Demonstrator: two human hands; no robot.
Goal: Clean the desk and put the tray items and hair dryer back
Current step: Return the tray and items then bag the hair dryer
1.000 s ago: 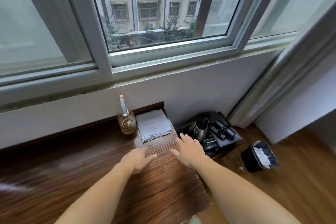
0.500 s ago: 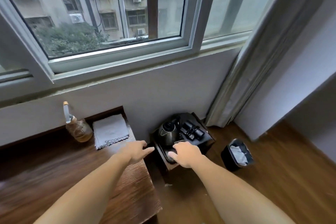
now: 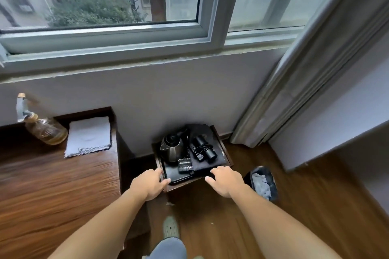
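View from your head, looking down into a corner under a window. Your left hand (image 3: pixel 150 184) and right hand (image 3: pixel 226 180) reach forward and down to the near edge of a black tray (image 3: pixel 174 174), one at each near corner. The fingers are relaxed and loosely spread and hold nothing. Whether the fingertips touch the rim cannot be told.

Hands this far apart suit lifting the tray level, which matters because it carries loose things. The tray sits on a low wooden stand (image 3: pixel 225 151) against the wall, to the right of the worktop (image 3: pixel 52 185) and well below its surface.

A dark metal kettle (image 3: pixel 171 147) stands at the tray's back left, with a small clear glass dish (image 3: pixel 185 165) in front of it. On the right lies the black hair dryer (image 3: pixel 203 148), its cord wrapped round it, resting on a dark pouch (image 3: pixel 205 165). These were probably set down here to keep them out of the way of the wiping.

At the worktop's far right corner a spray bottle (image 3: pixel 45 130) of amber liquid stands just beside a folded white cloth (image 3: pixel 88 135). A small black bin (image 3: pixel 263 183) holding crumpled paper stands just right of the stand.

The kettle stands tall, so a tilted lift could topple it.
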